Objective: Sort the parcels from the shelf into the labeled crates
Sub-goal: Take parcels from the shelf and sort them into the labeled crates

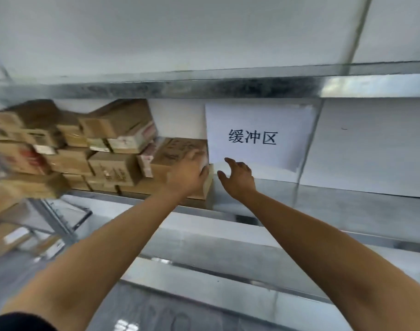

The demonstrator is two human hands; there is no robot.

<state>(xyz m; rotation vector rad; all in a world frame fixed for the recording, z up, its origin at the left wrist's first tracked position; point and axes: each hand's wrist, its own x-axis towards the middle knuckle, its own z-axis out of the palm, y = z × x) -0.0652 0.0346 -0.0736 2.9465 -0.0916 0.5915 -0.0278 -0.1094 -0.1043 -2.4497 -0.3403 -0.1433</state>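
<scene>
A pile of brown cardboard parcels (113, 149) fills the left half of a metal shelf (347, 204). At the pile's right end sits a brown parcel (173, 151) with dark print on top. My left hand (189, 173) lies flat on its near right corner, fingers spread over the top; whether it grips is unclear. My right hand (237, 177) is open just right of that parcel, fingers apart, a small gap from its side. No crates are in view.
A white paper sign (259, 134) with black characters hangs on the back wall behind my right hand. A metal beam (204, 87) runs above the parcels. More parcels (10, 235) lie on a lower shelf at the left.
</scene>
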